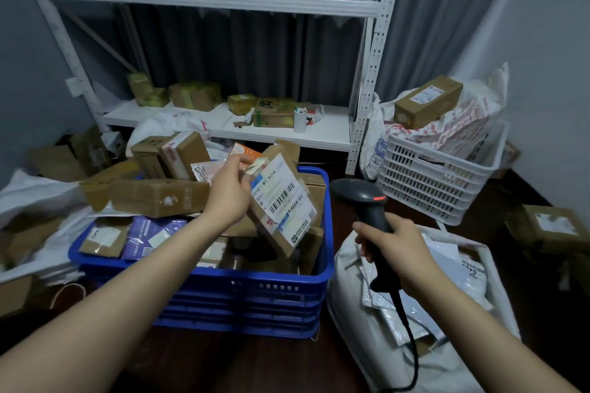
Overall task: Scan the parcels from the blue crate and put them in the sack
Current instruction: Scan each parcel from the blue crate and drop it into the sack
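Your left hand (228,190) grips a labelled parcel (284,201) over the blue crate (242,290), hiding its left edge; your right hand (394,247) clasps the scanner (372,210), covering its handle.

Left hand (230,191) holds a matt brown cardboard parcel (285,201) with a smooth paper label. Below it, blue crate (255,293) is glossy moulded plastic. Right hand (394,244) grips a matt black plastic scanner (367,204); under it, sack (351,306) looks like woven white plastic.
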